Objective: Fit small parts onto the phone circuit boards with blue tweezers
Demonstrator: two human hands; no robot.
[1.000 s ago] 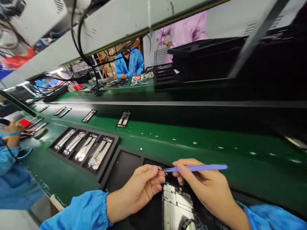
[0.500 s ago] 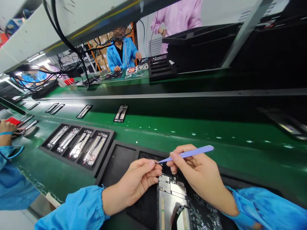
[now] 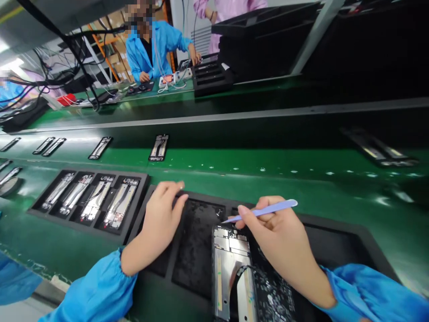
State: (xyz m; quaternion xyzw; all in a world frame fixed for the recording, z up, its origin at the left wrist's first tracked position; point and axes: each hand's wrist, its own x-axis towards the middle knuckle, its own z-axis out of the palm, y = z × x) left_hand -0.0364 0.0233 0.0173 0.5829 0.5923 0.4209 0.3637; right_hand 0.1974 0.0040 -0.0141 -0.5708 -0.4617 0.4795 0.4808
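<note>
My right hand [image 3: 284, 241] grips purple tweezers [image 3: 268, 209], their thin tip just above the top end of an opened phone body [image 3: 231, 246]. This phone shows silver shield plates and a dark flex cable, and lies on the black foam tray [image 3: 187, 286]. To the left, my left hand [image 3: 157, 223] hovers over the tray, thumb and forefinger apart, with nothing visible between them. Many tiny shiny parts [image 3: 275, 286] are scattered on a dark surface beside the phone, partly under my right forearm.
A second foam tray [image 3: 140, 188] on the left carries several opened phone bodies. More phone bodies, one of them [image 3: 159, 147] straight ahead, lie along the green bench [image 3: 208, 176]. Black cables [image 3: 67, 42] hang at upper left. A co-worker in blue [image 3: 154, 49] sits opposite.
My left hand has moved away from the tweezers' tip to the left, and its fingers have parted. The tweezers' tip now points at the phone's top end. The view has shifted.
</note>
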